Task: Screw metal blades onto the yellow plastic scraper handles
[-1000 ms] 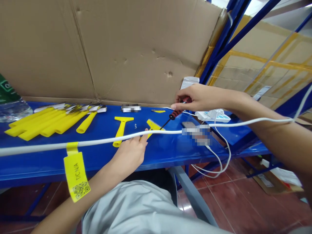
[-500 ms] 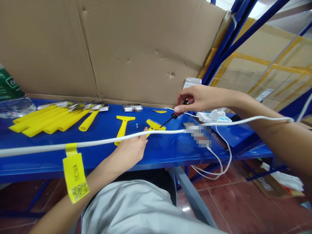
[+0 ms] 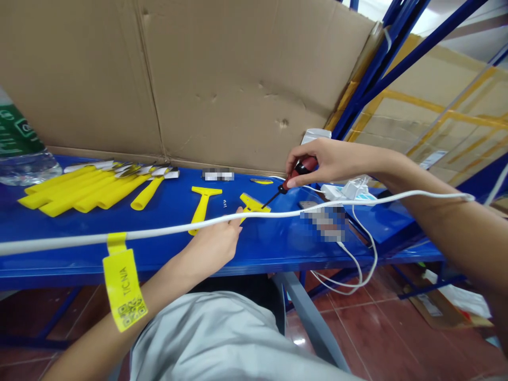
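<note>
My right hand [image 3: 311,161] is closed round the red-and-black handle of a screwdriver [image 3: 282,188]. The screwdriver's tip meets the head of a yellow scraper [image 3: 253,203]. My left hand [image 3: 218,241] grips that scraper by its handle and holds it against the blue table; the cable and my fingers hide part of the handle. Beside it, to the left, lies a second yellow scraper [image 3: 204,200] without a visible blade. A few tiny screws [image 3: 224,203] rest between the two. Behind them lies a small yellow piece [image 3: 262,181].
Several yellow-handled scrapers [image 3: 95,188] lie in a row on the left, near a water bottle [image 3: 24,137]. A white cable [image 3: 159,231] with a yellow tag [image 3: 125,288] crosses in front. At the right are a phone [image 3: 327,222] and a white power strip [image 3: 349,191]. Cardboard [image 3: 238,79] stands behind.
The grip of my right hand on the screwdriver has shifted, and more of its red handle shows. The tip stays at the scraper head. My left hand holds still.
</note>
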`<state>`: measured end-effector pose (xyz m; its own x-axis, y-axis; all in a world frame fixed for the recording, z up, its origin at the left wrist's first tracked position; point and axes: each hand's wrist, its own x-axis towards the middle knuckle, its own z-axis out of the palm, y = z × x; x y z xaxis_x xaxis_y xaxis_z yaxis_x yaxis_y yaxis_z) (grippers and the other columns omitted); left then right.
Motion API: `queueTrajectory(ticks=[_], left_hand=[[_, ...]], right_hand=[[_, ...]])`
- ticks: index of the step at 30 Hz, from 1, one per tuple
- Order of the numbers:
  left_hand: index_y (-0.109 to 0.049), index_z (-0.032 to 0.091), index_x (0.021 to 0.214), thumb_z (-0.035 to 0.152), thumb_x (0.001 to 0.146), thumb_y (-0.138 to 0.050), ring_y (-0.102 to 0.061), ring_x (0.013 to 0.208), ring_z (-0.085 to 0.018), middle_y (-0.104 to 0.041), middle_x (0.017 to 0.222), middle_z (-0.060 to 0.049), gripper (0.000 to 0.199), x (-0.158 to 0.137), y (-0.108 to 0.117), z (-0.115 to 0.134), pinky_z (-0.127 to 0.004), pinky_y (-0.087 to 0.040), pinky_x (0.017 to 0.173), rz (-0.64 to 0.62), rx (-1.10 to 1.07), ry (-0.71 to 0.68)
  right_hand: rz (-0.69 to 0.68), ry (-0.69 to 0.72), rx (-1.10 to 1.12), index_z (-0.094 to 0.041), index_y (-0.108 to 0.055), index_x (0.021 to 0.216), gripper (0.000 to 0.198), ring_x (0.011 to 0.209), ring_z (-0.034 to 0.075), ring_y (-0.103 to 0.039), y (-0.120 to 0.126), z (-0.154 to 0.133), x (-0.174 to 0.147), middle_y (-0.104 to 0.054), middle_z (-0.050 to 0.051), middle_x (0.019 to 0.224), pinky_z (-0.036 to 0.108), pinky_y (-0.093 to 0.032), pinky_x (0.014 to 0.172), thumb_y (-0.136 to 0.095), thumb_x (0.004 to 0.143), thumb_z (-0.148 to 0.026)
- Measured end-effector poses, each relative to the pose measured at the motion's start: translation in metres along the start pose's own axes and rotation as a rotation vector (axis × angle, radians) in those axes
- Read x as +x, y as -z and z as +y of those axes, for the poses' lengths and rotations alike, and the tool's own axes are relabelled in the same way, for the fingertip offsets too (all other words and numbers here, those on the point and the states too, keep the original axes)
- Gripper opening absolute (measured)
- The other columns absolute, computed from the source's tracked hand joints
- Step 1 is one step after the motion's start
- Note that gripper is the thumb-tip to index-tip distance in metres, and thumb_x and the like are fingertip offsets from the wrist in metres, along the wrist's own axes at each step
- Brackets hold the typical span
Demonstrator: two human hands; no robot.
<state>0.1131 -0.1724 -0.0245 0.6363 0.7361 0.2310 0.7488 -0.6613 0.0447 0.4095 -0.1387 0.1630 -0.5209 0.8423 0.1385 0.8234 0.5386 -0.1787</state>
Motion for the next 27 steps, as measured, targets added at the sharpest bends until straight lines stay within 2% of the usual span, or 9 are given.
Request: queueTrajectory(ticks=[3,4,10,14,19,23,27], left_hand=[[-0.054,0.01,0.17,0.017,0.118,-0.046,-0.086,0.112,-0.037,-0.079,0.142,-0.026,0.054,0.0,0.0,0.001,-0.043,-0.068,0.092,-0.009,0.014,0.014],[-0.054,0.01,0.171,0.018,0.118,-0.046,-0.087,0.109,-0.036,-0.08,0.141,-0.026,0.054,0.0,0.0,0.0,-0.043,-0.068,0.091,-0.016,0.02,0.021],[-0.053,0.009,0.172,0.02,0.118,-0.046,-0.086,0.111,-0.039,-0.082,0.132,-0.028,0.055,0.0,-0.008,-0.004,-0.049,-0.068,0.097,-0.001,0.061,0.009],[-0.051,0.009,0.173,0.02,0.119,-0.045,-0.087,0.105,-0.037,-0.082,0.132,-0.026,0.056,0.001,-0.002,0.001,-0.046,-0.069,0.092,-0.029,0.061,0.041],[-0.048,0.011,0.176,0.02,0.12,-0.046,-0.087,0.104,-0.033,-0.082,0.137,-0.023,0.057,0.002,0.007,0.008,-0.038,-0.067,0.087,-0.067,0.059,0.062],[-0.055,0.013,0.173,0.017,0.119,-0.046,-0.087,0.105,-0.034,-0.083,0.13,-0.022,0.055,0.002,0.005,0.007,-0.039,-0.067,0.088,-0.076,0.078,0.054],[-0.053,0.013,0.174,0.016,0.118,-0.046,-0.087,0.102,-0.033,-0.084,0.128,-0.022,0.056,0.002,0.003,0.006,-0.039,-0.067,0.084,-0.073,0.069,0.06]], right_hand=[[-0.158,-0.065,-0.045,-0.025,-0.09,0.097,0.051,0.076,0.023,-0.073,0.002,-0.001,0.0,-0.085,0.006,0.091,0.037,-0.05,0.063,-0.083,0.094,-0.075],[-0.158,-0.066,-0.05,-0.025,-0.09,0.097,0.05,0.076,0.023,-0.073,0.003,-0.002,0.0,-0.085,0.006,0.091,0.037,-0.049,0.063,-0.082,0.095,-0.074],[-0.072,-0.017,-0.069,-0.024,-0.093,0.109,0.05,0.079,0.022,-0.069,0.014,-0.003,-0.006,-0.083,0.007,0.092,0.038,-0.045,0.066,-0.088,0.091,-0.07],[0.008,-0.001,-0.089,-0.023,-0.094,0.109,0.053,0.08,0.023,-0.068,0.011,-0.005,-0.003,-0.083,0.008,0.094,0.038,-0.043,0.066,-0.086,0.092,-0.073],[-0.007,0.043,-0.096,-0.026,-0.094,0.109,0.048,0.077,0.021,-0.067,0.002,-0.009,0.008,-0.081,0.005,0.088,0.037,-0.043,0.066,-0.083,0.095,-0.071],[-0.014,0.039,-0.097,-0.026,-0.093,0.107,0.05,0.074,0.02,-0.064,0.0,-0.011,0.014,-0.08,0.004,0.085,0.037,-0.043,0.065,-0.082,0.095,-0.073],[-0.005,0.05,-0.132,-0.027,-0.094,0.106,0.047,0.071,0.019,-0.063,0.001,-0.012,0.016,-0.079,0.003,0.082,0.037,-0.041,0.064,-0.082,0.095,-0.072]])
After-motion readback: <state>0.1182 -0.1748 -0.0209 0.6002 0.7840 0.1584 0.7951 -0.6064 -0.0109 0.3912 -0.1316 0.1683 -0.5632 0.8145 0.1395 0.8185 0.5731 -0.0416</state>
